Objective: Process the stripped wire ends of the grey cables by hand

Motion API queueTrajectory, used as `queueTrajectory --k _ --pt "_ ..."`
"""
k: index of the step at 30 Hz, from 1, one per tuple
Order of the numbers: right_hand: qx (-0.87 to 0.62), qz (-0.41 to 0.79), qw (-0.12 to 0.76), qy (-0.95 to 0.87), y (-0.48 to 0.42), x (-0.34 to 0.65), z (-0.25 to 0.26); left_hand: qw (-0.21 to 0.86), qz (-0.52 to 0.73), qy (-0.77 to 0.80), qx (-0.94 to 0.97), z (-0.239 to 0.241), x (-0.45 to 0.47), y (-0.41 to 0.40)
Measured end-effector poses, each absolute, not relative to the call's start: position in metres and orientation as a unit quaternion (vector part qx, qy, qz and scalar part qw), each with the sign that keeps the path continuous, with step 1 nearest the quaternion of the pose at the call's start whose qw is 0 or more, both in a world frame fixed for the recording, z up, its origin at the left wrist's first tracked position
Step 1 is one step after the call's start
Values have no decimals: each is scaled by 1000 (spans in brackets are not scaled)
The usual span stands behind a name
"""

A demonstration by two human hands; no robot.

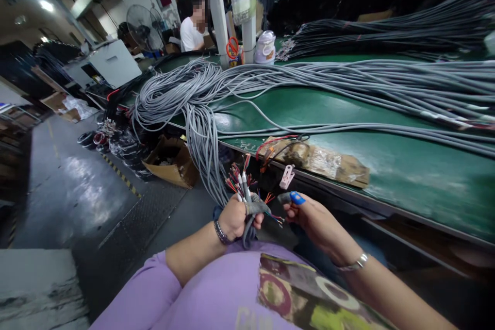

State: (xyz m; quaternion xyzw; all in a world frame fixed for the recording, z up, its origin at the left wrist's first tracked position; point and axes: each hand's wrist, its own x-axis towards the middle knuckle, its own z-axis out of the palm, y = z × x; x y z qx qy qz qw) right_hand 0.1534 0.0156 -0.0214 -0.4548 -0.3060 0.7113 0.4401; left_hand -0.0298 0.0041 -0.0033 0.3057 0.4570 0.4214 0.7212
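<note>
My left hand [236, 216] is closed around a bunch of grey cables [247, 193] in front of my body. Their stripped ends fan out in thin coloured wires [234, 178], and a few wires point right, toward my other hand. Grey wrapping covers a finger of this hand. Just to the right, apart from the bunch, is my right hand [305, 216], with its fingers curled and a blue cover [297, 198] on the thumb. A grey cover [284, 198] shows on a fingertip beside it. Anything between those fingers is too small to make out.
Long grey cables [309, 75] lie across the green table [332, 108], some hanging over its edge. Taped cardboard [348, 170] and a pink clip [286, 177] sit at the near edge. A cardboard box [174, 162] stands on the floor. A person [191, 31] is behind the post.
</note>
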Motion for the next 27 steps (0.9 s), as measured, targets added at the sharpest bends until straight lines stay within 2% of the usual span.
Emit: queueTrajectory --k 6,13,22,27 --pt "-442 723 434 -307 35 154 -25 783 332 413 325 5 -35 23" --pt "-391 744 357 -407 34 154 -7 779 274 432 362 4 -32 28" --pt "-416 705 379 -432 31 149 5 769 263 450 369 8 -25 23" --pt "-439 673 437 -404 31 152 -4 763 269 450 378 11 -26 21"
